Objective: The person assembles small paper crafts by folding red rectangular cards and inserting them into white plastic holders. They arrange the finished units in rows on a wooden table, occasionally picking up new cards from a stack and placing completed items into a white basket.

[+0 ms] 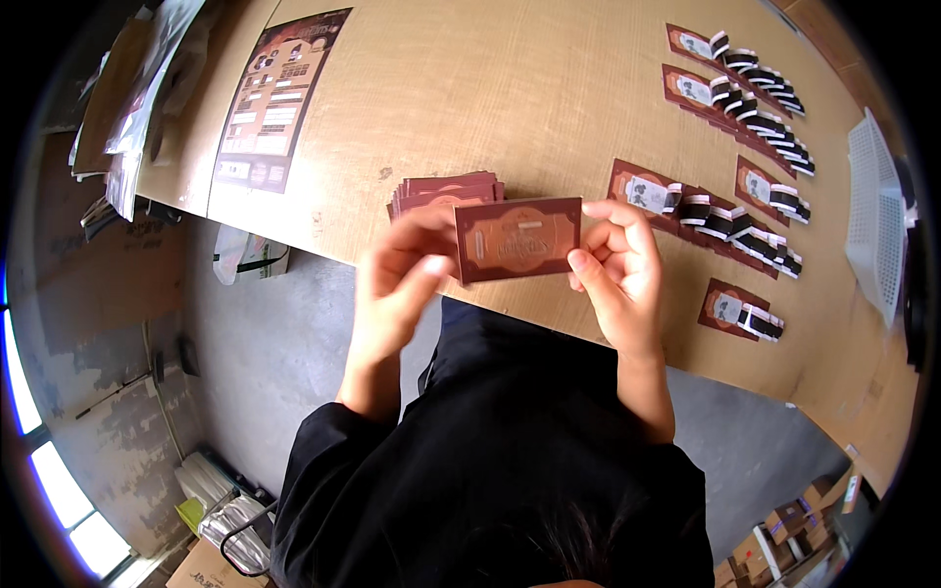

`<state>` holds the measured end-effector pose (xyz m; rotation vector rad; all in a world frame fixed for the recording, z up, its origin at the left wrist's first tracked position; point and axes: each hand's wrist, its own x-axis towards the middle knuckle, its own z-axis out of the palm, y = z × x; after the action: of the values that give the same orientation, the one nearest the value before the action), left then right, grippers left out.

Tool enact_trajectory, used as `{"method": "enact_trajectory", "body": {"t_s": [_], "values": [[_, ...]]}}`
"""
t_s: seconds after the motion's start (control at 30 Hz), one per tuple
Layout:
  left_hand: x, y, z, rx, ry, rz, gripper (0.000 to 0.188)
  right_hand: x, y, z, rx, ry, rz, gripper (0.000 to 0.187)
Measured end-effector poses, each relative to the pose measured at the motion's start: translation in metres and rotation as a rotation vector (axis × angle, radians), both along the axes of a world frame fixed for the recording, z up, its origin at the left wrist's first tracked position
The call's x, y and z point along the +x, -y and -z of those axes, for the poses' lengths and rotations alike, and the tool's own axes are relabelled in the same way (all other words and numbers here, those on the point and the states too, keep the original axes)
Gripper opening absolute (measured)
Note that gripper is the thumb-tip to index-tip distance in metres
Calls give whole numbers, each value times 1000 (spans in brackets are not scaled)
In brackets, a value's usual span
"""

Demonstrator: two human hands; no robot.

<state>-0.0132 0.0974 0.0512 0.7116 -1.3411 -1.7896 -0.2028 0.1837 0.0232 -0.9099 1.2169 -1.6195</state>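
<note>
Your black top (510, 421) fills the foreground. Beyond it, your right hand (624, 269) pinches the red-brown printed card (520, 240) at its right edge, thumb in front; your left hand (392, 274) curls at the opposite edge, thumb off it, so its grip is unclear. Raised before the card stack (441, 186), this piece should feel light, stiff and slightly slick; take it by its 2 short edges.

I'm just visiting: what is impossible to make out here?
In the head view:
Held card: its back, facing away from the camera.
Card stack: its near part, behind the held card and left hand.
Left fingertips: blurred, partly behind the held card.
Lower-right boxes: outer parts, cut off by the dark rim.
</note>
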Motion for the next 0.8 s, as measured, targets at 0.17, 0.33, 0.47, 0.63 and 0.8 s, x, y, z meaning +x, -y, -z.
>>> {"method": "enact_trajectory", "body": {"t_s": [0.17,0.33,0.47,0.63,0.8], "values": [[-31,-19,6,137,164,197,12,-15,-24,-2,-117,-646,337,14],[-50,-33,16,-98,242,367,16,-4,-44,-13,-235,-1084,362,32],[-56,-34,22,-70,102,515,22,2,-55,-14,-198,-1100,487,38],[-68,-30,19,43,57,606,19,-7,-65,-13,-102,-927,421,50],[-76,-25,16,19,88,683,17,-17,-69,-14,-78,-822,367,50]]}}
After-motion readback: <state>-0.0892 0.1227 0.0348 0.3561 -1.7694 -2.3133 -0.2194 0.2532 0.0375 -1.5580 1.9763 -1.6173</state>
